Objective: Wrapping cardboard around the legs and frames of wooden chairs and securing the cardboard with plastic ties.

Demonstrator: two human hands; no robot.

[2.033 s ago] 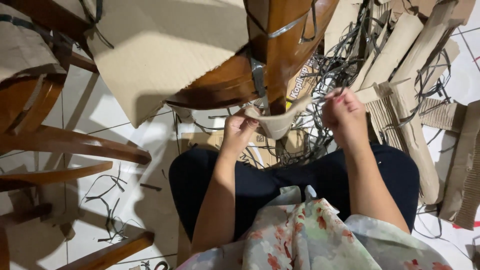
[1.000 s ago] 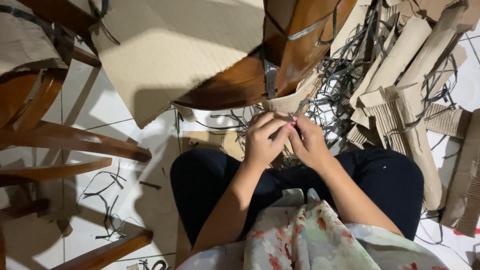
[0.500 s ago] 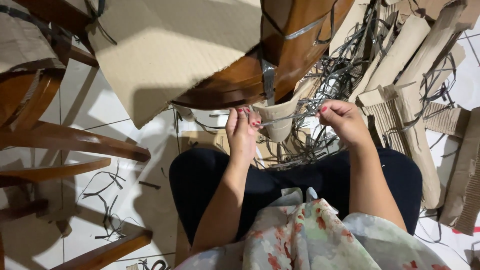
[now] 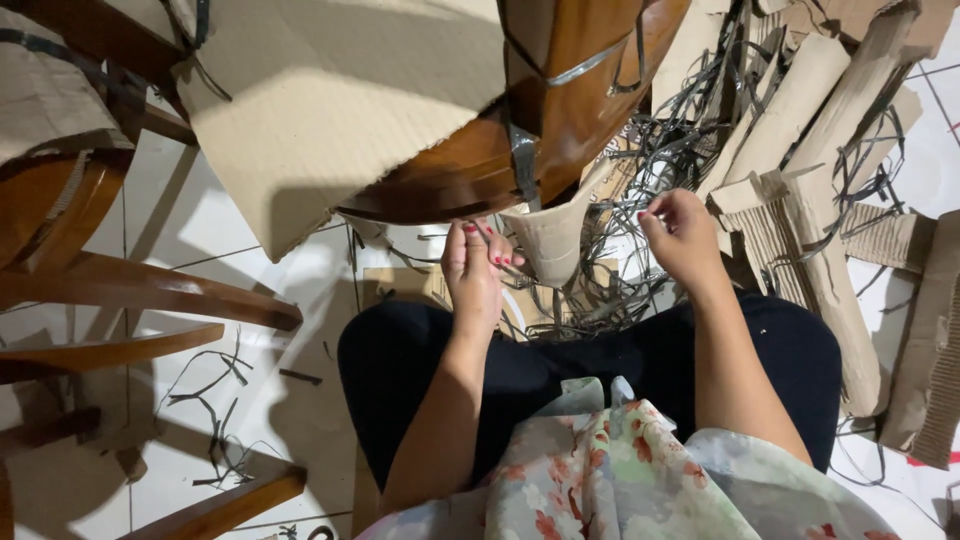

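A: What are the person's hands doing at the wrapped wooden chair part (image 4: 560,120)?

B: The left hand (image 4: 478,268) has its fingers curled and pinched at the near edge of a strip of brown cardboard wrapping (image 4: 550,240) that hangs from the dark wood. The right hand (image 4: 683,232) is loosely clenched just beside the strip's other side, fingertips pinched together; whether it grips cardboard or one of the thin straps cannot be told.

A: What has changed?

B: 1 second ago both hands were pressed together in front of the strip. Now they are apart, 1 on each side, much as they stood half a second ago, with the strip between them.

A: Meaning?

B: Judging from that, the wrapping is being worked loose; it is not yet off the wood.

A: And around them?

B: A tangle of grey plastic strapping (image 4: 690,150) and torn cardboard pieces (image 4: 800,200) lies on the white tiled floor (image 4: 230,240).
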